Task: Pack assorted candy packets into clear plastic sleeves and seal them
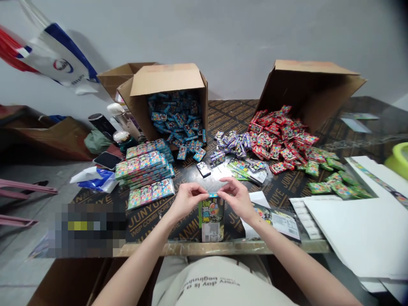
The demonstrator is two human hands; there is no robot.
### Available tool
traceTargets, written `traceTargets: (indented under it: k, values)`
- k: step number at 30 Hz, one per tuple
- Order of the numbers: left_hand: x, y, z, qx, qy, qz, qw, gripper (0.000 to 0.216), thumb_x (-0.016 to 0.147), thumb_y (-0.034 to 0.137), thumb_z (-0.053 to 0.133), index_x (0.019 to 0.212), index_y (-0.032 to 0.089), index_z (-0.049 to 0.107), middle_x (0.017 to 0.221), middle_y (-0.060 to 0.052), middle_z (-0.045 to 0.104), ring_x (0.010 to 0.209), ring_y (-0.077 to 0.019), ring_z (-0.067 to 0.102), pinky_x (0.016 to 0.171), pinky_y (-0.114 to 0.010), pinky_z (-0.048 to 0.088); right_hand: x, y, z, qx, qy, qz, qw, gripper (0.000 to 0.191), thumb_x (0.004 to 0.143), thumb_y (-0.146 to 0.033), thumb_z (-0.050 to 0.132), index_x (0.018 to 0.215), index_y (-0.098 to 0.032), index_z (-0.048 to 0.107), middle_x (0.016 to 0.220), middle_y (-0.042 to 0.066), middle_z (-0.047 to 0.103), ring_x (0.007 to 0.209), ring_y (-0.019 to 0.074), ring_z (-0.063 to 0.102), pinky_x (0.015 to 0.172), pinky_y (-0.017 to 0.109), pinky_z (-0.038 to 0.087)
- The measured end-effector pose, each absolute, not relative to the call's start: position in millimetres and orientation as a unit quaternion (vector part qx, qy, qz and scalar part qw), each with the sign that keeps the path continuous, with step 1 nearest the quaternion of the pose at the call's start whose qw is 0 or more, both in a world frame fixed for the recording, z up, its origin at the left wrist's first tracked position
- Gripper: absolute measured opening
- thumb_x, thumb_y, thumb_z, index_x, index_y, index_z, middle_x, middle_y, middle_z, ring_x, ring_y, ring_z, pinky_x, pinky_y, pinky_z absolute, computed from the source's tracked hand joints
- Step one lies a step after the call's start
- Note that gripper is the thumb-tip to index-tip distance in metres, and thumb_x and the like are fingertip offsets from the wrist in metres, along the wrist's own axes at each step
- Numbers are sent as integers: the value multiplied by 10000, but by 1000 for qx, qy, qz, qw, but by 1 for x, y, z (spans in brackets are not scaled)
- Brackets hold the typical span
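Note:
My left hand and my right hand both pinch the top edge of a small clear bag of colourful packets, which stands upright near the table's front edge. Fingers of both hands are closed on the bag's opening. Just beyond the hands lie loose packets: a single dark one, a purple heap and flat green-printed bags.
A tipped box of blue packets lies at back left, a tipped box spilling red packets at back right, green packets beside them. Stacked filled bags sit left of my hands. White sheets cover the right.

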State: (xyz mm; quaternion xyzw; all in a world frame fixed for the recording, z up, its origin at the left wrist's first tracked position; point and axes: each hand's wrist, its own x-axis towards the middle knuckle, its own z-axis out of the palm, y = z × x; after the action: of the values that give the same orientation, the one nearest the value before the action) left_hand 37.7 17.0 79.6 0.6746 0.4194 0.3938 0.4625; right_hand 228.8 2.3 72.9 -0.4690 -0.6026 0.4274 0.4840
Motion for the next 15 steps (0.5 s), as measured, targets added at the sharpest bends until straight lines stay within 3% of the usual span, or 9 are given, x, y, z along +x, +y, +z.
traceTargets:
  k: [6, 11, 15]
  values:
    - [27, 12, 81, 791, 363, 353, 344, 112, 778, 256, 599, 742, 169, 662, 737, -52, 633, 682, -164, 569, 644, -267, 432, 229, -7, 80, -479, -628, 400, 465, 298, 745, -257, 616, 1012, -225, 488, 694, -6, 639, 612, 162, 609, 606, 290, 484]
    - [30, 4, 80, 825, 371, 318, 286, 195, 850, 239, 481, 911, 196, 662, 810, -58, 596, 741, -165, 559, 681, -264, 432, 235, -22, 66, -441, -727, 257, 459, 177, 822, -214, 522, 994, -247, 549, 951, 42, 657, 901, 200, 615, 830, 359, 459]
    - [35, -3, 74, 828, 371, 337, 250, 259, 871, 226, 447, 1043, 253, 639, 863, -54, 565, 773, -151, 543, 680, -253, 423, 243, -17, 77, -453, -702, 337, 434, 248, 856, -239, 481, 1104, -246, 487, 917, 33, 657, 872, 184, 618, 800, 345, 470]
